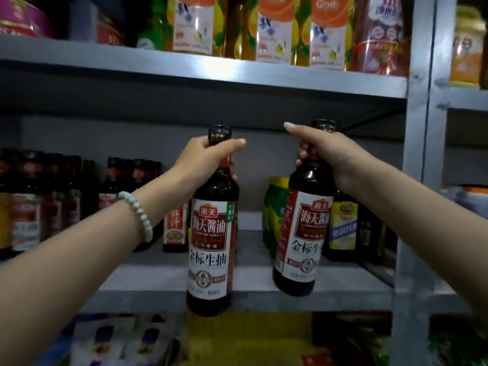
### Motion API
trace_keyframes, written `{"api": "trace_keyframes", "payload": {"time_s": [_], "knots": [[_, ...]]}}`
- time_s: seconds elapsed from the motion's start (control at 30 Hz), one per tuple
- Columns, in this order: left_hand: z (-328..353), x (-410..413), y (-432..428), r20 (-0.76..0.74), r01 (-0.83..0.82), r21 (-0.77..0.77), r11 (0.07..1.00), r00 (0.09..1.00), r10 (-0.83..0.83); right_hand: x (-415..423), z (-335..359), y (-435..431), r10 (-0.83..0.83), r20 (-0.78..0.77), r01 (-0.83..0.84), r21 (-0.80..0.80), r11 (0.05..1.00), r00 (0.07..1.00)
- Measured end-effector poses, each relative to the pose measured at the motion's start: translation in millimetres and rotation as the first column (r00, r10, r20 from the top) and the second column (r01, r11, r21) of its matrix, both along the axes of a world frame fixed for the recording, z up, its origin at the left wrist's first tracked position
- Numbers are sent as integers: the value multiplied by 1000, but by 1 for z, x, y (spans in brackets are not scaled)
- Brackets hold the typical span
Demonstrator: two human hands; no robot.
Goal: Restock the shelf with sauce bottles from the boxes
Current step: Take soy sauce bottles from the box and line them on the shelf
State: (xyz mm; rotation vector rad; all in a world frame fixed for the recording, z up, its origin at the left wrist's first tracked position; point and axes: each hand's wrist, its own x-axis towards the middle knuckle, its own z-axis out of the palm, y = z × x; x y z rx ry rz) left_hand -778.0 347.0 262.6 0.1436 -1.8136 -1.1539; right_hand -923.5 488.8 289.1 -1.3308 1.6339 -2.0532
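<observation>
My left hand (208,154) grips one sauce bottle (210,233) by its neck; my right hand (327,151) grips another bottle (303,233), tilted, before the shelf (264,276).

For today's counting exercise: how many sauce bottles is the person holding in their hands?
2. One bottle hangs by its neck from the left hand; the other bottle, tilted, is in the right hand. More bottles stand on the shelf behind.

Our two forearms are bare, with no sleeves showing. On our left wrist sits a bracelet (137,212) of rounded pale-blue and whitish beads. Our right hand (327,151) shows a long, pale, glossy thumbnail.
</observation>
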Motion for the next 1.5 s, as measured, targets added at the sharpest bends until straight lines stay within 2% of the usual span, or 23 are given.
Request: {"api": "trace_keyframes", "payload": {"time_s": [0.37,0.6,0.83,1.4,1.5], "knots": [[-1,-15,-93,-14,-126,0,992,992,126,8,-14,-103,-87,28,85,67,994,996],[-19,-19,-116,39,-150,60,987,988,148,8,-31,-136,-81,78,73,106,992,994],[-36,-30,-138,82,-214,73,974,975,208,1,-44,-154,-114,64,103,155,982,991],[-44,-27,-142,45,-166,16,986,985,165,-8,-55,-174,-71,49,63,151,986,996],[-51,-21,-137,42,-144,27,989,989,143,-8,-59,-169,-103,-38,108,166,980,994]]}}
